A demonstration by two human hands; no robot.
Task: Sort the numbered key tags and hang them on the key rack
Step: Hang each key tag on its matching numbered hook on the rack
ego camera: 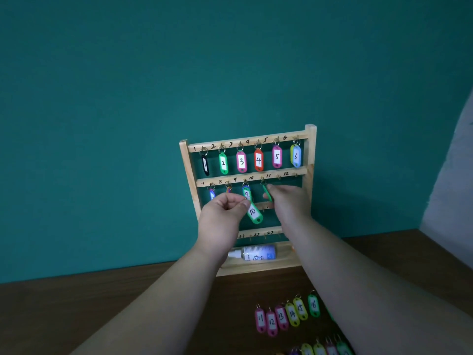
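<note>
**Tag 10 in left hand, right hand at hook 10**

Nearest: bottom edge shows tops of several more plastic tags (320, 349), numbers not readable. Just beyond, on the dark brown wooden tabletop (153, 303), a row of numbered oval plastic key tags (286, 315): pink 11, 12, 13, yellow 14, 15, green 16, lying flat, rings pointing away.

Both bare forearms reach forward to the pale wooden key rack with four hook rails (311, 155), standing against the teal wall (128, 98).

White plastic squeeze bottle with blue label (256, 253) lies on its side on the rack's bottom ledge.

Left hand (225, 213): fingers pinched shut on the ring of the green tag numbered 10 (254, 213); tag dangles tilted, in front of the third rail, off any hook.

Right hand (289, 198): fingertips closed on a second green tag (267, 192), seen edge-on, number unreadable, its ring right at the second-rail hook marked 10. Can't tell if it's hooked.

Second rail: tags on 7, 8, 9; hooks 11, 12 bare. Top rail: tags 1–6 hung.
</note>
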